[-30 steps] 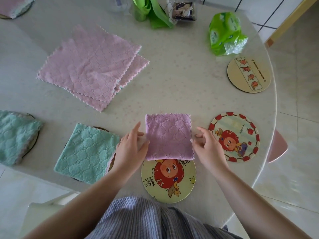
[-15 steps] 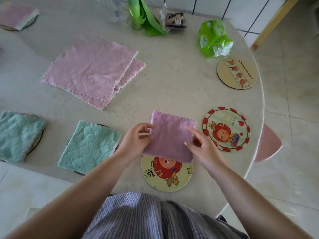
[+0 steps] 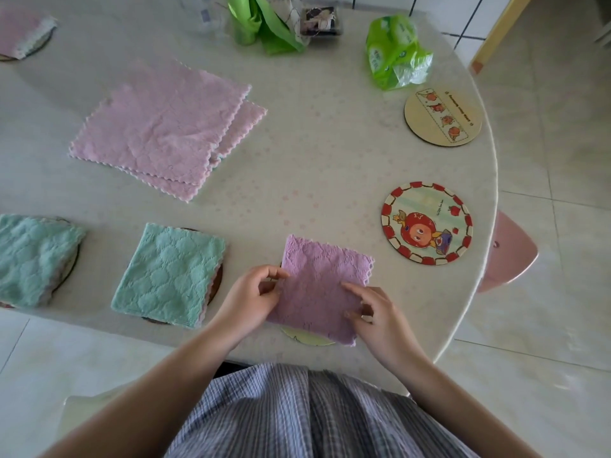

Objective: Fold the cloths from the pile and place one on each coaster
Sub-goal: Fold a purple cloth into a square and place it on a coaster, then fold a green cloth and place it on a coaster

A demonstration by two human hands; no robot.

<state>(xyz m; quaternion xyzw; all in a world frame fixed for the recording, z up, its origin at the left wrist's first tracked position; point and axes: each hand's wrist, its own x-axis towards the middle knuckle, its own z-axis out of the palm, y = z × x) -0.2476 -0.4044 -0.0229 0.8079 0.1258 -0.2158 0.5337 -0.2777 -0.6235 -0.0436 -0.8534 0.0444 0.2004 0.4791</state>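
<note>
A folded pink cloth point(image 3: 319, 285) lies over the near coaster point(image 3: 309, 339), of which only a pale sliver shows at the table's front edge. My left hand point(image 3: 253, 294) pinches the cloth's left edge. My right hand point(image 3: 375, 314) holds its right side, fingers on top. A pile of unfolded pink cloths point(image 3: 165, 127) lies flat at the back left. Two bare coasters sit on the right: a red-rimmed cartoon coaster point(image 3: 427, 223) and a tan coaster point(image 3: 443, 117). Two folded green cloths point(image 3: 170, 276) point(image 3: 31, 259) cover coasters on the left.
The round table point(image 3: 314, 143) curves away at right, with a pink stool point(image 3: 509, 256) beyond its edge. A green packet point(image 3: 395, 56), green bag point(image 3: 261, 24) and small dark box point(image 3: 320, 23) stand at the back. Another pink cloth on a coaster point(image 3: 23, 31) lies far left.
Both hands have drawn the folded pink cloth toward me, from behind the near coaster to on top of it, so the coaster's cartoon face is now covered.
</note>
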